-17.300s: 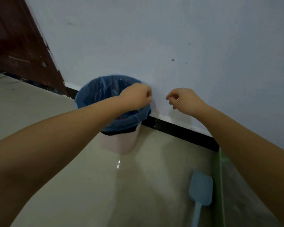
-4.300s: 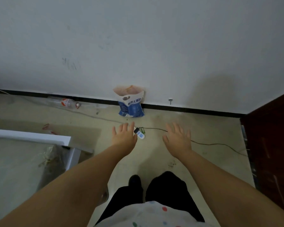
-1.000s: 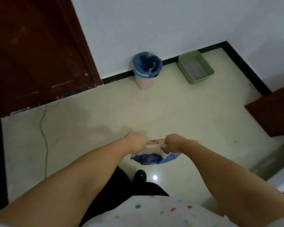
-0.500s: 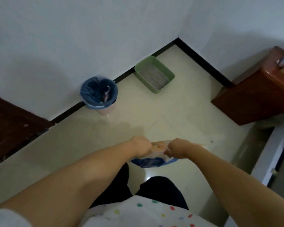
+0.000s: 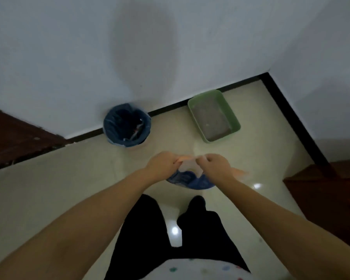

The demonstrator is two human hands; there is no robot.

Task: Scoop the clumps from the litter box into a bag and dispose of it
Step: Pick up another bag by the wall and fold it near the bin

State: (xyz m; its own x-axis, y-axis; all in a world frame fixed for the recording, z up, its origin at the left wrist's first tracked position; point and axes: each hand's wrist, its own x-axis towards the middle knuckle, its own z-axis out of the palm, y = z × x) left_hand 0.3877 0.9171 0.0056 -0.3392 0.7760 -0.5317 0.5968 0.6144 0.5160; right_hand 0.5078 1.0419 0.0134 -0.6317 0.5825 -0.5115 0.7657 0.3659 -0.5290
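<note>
I hold a blue-and-white litter bag (image 5: 187, 179) with an orange-pink top in front of me, above the floor. My left hand (image 5: 161, 164) grips the bag's top edge on the left and my right hand (image 5: 214, 165) grips it on the right. Ahead by the wall stands a waste bin (image 5: 127, 126) lined with a blue bag. To its right, in the corner, the green litter box (image 5: 214, 115) holds grey litter.
A dark brown door (image 5: 12, 138) is at the left and a brown wooden cabinet (image 5: 327, 199) at the right. White walls with a black skirting (image 5: 291, 116) meet in the corner behind the litter box. My dark-trousered legs (image 5: 170, 229) are below the bag.
The view has swung so the bin and litter box are nearer and more centred. Both hands still hold the bag's top, now slightly further apart.
</note>
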